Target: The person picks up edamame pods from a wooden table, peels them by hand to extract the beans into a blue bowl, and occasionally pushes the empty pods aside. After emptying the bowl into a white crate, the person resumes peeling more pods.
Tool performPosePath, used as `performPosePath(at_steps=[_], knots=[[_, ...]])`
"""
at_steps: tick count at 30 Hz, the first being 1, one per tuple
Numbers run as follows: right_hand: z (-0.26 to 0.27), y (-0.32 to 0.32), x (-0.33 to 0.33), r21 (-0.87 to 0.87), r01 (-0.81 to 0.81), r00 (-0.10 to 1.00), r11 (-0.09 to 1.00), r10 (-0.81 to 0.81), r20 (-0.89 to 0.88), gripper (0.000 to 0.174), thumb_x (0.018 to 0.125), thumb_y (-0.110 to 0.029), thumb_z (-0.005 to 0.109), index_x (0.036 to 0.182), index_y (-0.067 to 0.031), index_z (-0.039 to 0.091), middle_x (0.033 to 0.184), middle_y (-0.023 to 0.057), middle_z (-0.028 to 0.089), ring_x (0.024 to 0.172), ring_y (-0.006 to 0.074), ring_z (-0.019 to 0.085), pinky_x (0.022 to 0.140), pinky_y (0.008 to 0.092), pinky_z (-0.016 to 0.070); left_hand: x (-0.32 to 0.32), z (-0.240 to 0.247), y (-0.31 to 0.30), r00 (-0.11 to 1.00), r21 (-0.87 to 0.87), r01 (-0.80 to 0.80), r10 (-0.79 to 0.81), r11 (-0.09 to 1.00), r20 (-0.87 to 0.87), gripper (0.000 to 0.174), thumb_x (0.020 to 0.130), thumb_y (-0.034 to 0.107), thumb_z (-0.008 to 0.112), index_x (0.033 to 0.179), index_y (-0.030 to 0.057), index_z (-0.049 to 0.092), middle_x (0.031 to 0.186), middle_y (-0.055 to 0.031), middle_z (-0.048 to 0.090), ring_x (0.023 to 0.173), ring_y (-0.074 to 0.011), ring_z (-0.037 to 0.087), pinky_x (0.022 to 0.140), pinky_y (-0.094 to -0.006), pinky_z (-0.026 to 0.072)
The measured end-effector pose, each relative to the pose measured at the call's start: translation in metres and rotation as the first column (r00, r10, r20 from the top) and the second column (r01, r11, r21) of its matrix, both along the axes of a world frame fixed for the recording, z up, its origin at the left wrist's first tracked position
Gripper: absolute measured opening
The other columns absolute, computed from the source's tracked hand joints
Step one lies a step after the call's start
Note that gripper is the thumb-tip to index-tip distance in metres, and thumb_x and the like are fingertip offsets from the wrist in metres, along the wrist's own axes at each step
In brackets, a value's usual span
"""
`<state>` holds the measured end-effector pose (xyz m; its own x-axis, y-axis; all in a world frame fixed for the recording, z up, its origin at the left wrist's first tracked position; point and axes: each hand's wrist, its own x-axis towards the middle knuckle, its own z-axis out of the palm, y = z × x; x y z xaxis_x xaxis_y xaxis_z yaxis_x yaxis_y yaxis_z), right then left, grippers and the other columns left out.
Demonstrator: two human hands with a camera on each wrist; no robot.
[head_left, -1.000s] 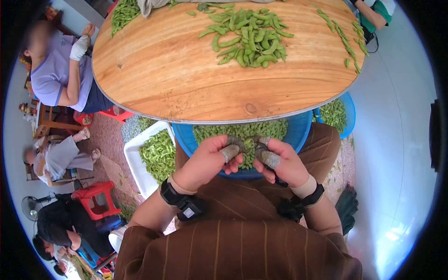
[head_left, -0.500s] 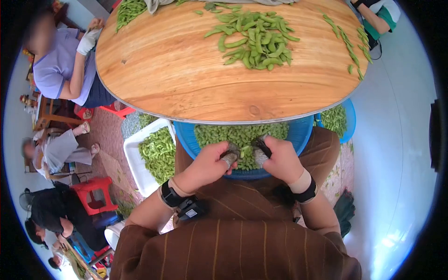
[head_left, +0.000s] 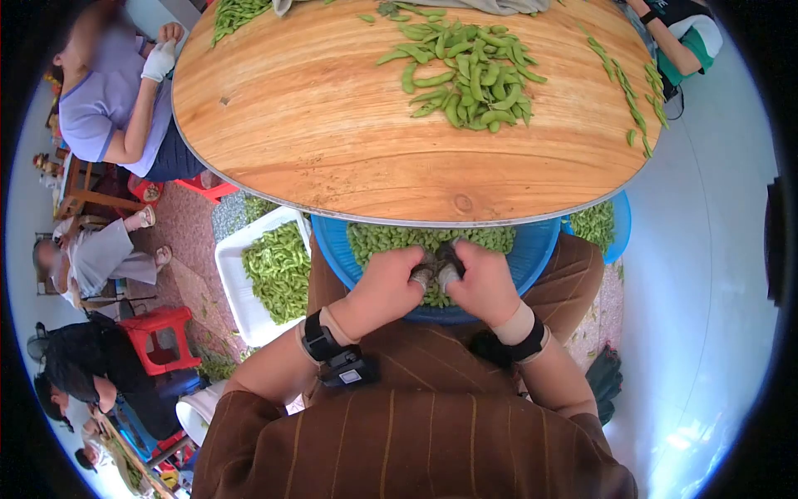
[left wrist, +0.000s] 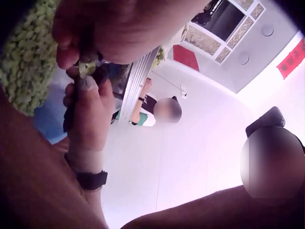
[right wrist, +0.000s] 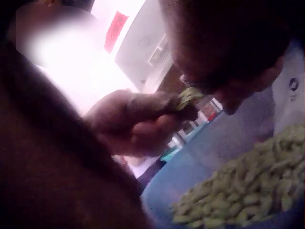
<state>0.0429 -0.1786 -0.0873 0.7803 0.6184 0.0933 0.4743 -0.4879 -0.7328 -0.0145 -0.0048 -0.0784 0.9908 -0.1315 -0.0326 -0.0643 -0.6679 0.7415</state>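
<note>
Head view, with both wrist views: the round wooden table (head_left: 316,150) is filling the 12 o'clock side and, with its heap of green pods (head_left: 478,83), is appearing slightly farther toward 4 o'clock than half a second earlier. Below its edge, the large blue basin (head_left: 532,259) is sitting at the centre, in front of the person's lap, and is holding a bed of shelled beans (head_left: 374,241). At 9 o'clock from this basin, the white tray (head_left: 230,274) is holding whole pods; between 2 and 3 o'clock, a smaller blue basin (head_left: 622,224) is holding more green pods, partly hidden by the table. Over the large basin, the left hand (head_left: 382,287) is reaching in from 8 o'clock and the right hand (head_left: 486,287) from 4 o'clock. The gap that was separating them half a second earlier is now closing almost completely, the covered thumbs lying side by side. The fingers of both hands are curling inward and gripping a single green pod (left wrist: 87,70) between their tips; in the head view the hands are hiding it, while the wrist views are showing it, somewhat blurred, above the beans.
</note>
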Motion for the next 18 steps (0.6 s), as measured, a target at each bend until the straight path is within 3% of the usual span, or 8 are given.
performPosePath(at_steps=[2,5,8,10,12,13,14,18], knots=[[-0.005,-0.006,0.009,-0.021,0.163,0.986,0.986,-0.164,-0.026,0.019,0.067,-0.01,0.062,0.077,0.0021,0.051,0.074,0.0225,0.057,0.071,0.0418,0.057,0.061,0.0457,0.0471,0.003,0.004,0.002,0.922,-0.305,-0.161,0.033,0.939,-0.386,0.008,0.086,0.002,0.051,0.087,-0.0017,0.059,0.07,-0.0074,0.061,0.061,-0.0138,0.06,0.057,-0.0284,0.0493],[0.002,-0.024,0.02,-0.066,0.122,0.967,0.99,-0.133,-0.217,0.021,0.068,-0.007,0.063,0.085,0.0031,0.059,0.077,0.0221,0.06,0.073,0.0396,0.06,0.063,0.0397,0.0486,0.0,0.014,0.013,0.879,-0.436,-0.266,0.031,0.86,-0.476,0.01,0.089,0.004,0.051,0.09,-0.0019,0.059,0.074,-0.0041,0.062,0.063,-0.0114,0.06,0.057,-0.0251,0.0497],[0.004,-0.028,0.016,-0.004,0.06,0.992,0.998,-0.06,-0.108,0.022,0.071,-0.009,0.064,0.09,0.0018,0.063,0.082,0.0212,0.061,0.078,0.0379,0.062,0.068,0.0374,0.0497,-0.014,0.031,0.035,0.882,-0.372,-0.307,0.115,0.876,-0.457,0.01,0.089,0.006,0.053,0.091,-0.0021,0.059,0.076,-0.0032,0.062,0.063,-0.011,0.06,0.057,-0.0247,0.049],[0.004,-0.031,0.015,0.021,0.029,0.999,0.999,-0.03,0.021,0.024,0.074,-0.011,0.064,0.095,-0.0004,0.065,0.089,0.0195,0.063,0.083,0.0369,0.062,0.072,0.0358,0.0502,-0.037,0.033,0.06,0.816,-0.469,-0.51,0.232,0.721,-0.53,0.011,0.09,0.009,0.055,0.091,-0.0019,0.06,0.073,-0.0033,0.06,0.064,-0.009,0.06,0.057,-0.024,0.0487],[0.002,-0.035,0.015,0.005,0.011,0.999,1.0,-0.011,-0.04,0.021,0.074,-0.012,0.064,0.092,-0.0001,0.064,0.086,0.0201,0.062,0.081,0.038,0.061,0.069,0.0367,0.0497,-0.055,0.035,0.094,0.768,-0.227,-0.513,0.325,0.828,-0.552,0.01,0.085,0.008,0.06,0.091,0.0002,0.061,0.075,-0.0092,0.062,0.067,-0.0171,0.063,0.058,-0.0277,0.05],[0.001,-0.036,0.016,-0.019,0.003,0.993,1.0,-0.005,-0.121,0.019,0.074,-0.013,0.064,0.088,0.0002,0.063,0.084,0.0207,0.061,0.078,0.0391,0.06,0.067,0.0376,0.0493,-0.072,0.021,0.117,0.925,0.274,-0.221,0.29,0.936,-0.246,0.015,0.077,0.003,0.059,0.092,0.0008,0.062,0.088,-0.0187,0.062,0.072,-0.0306,0.063,0.064,-0.0352,0.0524],[0.003,-0.035,0.016,-0.012,-0.001,0.994,1.0,0.0,-0.11,0.019,0.074,-0.013,0.064,0.088,0.0002,0.063,0.084,0.0207,0.061,0.078,0.0391,0.06,0.067,0.0376,0.0493,-0.085,0.019,0.126,0.942,0.521,-0.185,0.302,0.833,-0.149,0.016,0.071,0.003,0.062,0.087,0.0019,0.063,0.087,-0.0213,0.06,0.079,-0.0385,0.06,0.069,-0.0421,0.051],[-0.003,-0.036,0.015,-0.074,-0.037,0.991,0.997,0.027,-0.129,0.02,0.073,-0.015,0.064,0.077,0.0014,0.053,0.074,0.0231,0.055,0.073,0.0431,0.055,0.061,0.0442,0.0452,-0.057,0.066,0.119,0.965,0.455,-0.244,0.261,0.857,0.024,0.015,0.074,0.007,0.066,0.088,0.0032,0.065,0.089,-0.0181,0.061,0.082,-0.0368,0.059,0.068,-0.0431,0.0477]])
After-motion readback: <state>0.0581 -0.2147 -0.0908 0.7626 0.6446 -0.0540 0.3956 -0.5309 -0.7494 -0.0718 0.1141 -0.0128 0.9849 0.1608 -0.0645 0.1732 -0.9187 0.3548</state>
